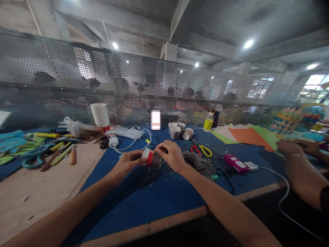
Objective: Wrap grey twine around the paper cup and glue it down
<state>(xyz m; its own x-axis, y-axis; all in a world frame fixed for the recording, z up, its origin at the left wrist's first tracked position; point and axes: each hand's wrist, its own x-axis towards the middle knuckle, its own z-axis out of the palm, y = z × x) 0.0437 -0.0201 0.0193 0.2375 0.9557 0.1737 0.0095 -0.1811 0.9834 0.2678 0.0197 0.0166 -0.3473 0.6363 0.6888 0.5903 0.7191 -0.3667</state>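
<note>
My left hand (132,160) grips a paper cup (147,155) by its white end. The cup lies tilted on its side, with a red band around it and grey cord (156,161) wound about the other part. My right hand (171,154) is closed with bent fingers at the cord-wrapped end, pinching the cord there; the fingertips are partly hidden. Beneath and beyond my right wrist a loose bundle of grey cord (199,163) rests on the blue table cover (154,206). Yellow-and-red handled scissors (205,151) lie just behind the bundle.
Stacked paper cups (100,116) stand back left, near a white cable (130,149). Small cord-wrapped cups (175,131), a bottle (208,120) and coloured paper (244,135) are behind. A purple box (236,163) sits right, near another person's hands (290,149). Tools (55,154) lie left.
</note>
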